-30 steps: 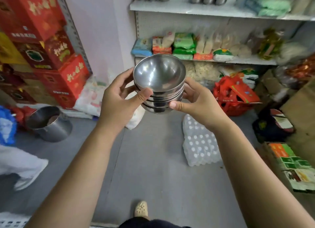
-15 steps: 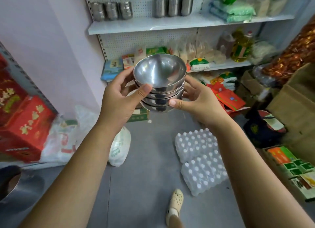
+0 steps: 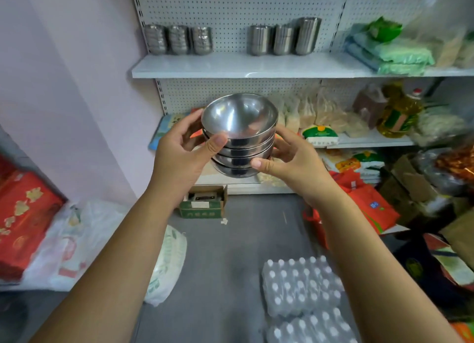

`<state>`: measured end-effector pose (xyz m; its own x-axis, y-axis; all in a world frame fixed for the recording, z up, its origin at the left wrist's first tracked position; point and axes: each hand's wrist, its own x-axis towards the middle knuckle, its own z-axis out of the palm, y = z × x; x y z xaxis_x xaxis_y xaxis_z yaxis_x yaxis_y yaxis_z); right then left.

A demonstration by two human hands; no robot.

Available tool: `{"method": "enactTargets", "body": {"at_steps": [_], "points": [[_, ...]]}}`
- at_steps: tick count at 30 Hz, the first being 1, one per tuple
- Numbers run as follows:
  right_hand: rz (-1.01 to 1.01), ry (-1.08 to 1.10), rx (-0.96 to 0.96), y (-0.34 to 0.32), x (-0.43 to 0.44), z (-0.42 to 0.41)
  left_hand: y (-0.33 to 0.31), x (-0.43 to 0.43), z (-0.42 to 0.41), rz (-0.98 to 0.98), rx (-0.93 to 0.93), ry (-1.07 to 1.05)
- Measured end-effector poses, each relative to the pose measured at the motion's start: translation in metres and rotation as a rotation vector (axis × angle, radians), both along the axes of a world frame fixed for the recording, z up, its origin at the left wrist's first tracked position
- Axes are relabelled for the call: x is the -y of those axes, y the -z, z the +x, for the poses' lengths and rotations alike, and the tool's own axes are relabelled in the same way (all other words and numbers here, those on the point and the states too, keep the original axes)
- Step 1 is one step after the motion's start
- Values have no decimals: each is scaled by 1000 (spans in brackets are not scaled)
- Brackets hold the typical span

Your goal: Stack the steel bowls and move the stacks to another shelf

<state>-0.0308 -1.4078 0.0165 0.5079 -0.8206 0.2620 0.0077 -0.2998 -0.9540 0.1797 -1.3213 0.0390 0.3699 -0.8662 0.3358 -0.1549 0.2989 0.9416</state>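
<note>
Now the white shelf (image 3: 256, 65) with three other bowl stacks (image 3: 178, 40) stands nearer, in the upper middle of the frame, while the stack of steel bowls (image 3: 238, 127) stays at the centre, gripped between the curled left hand (image 3: 179, 158) and right hand (image 3: 297, 160), so placing it seems close.

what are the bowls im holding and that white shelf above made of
The bowl stack: looks like polished steel, mirror-like grey with sharp reflections and thin rims. The shelf: glossy white board, perhaps painted metal or laminate; a glare streak shows the gloss, the material is unclear.
</note>
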Motion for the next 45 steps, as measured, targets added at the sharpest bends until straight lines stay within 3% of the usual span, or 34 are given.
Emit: {"method": "enactTargets", "body": {"at_steps": [10,28,45], "points": [[22,25,-41,19,144,36,13,145,41,51,-36,29],[3,193,-23,7,464,169,-10,492,181,9,3,159],[96,61,-75,19,744,263,2,735,264,77,-3,11]]}}
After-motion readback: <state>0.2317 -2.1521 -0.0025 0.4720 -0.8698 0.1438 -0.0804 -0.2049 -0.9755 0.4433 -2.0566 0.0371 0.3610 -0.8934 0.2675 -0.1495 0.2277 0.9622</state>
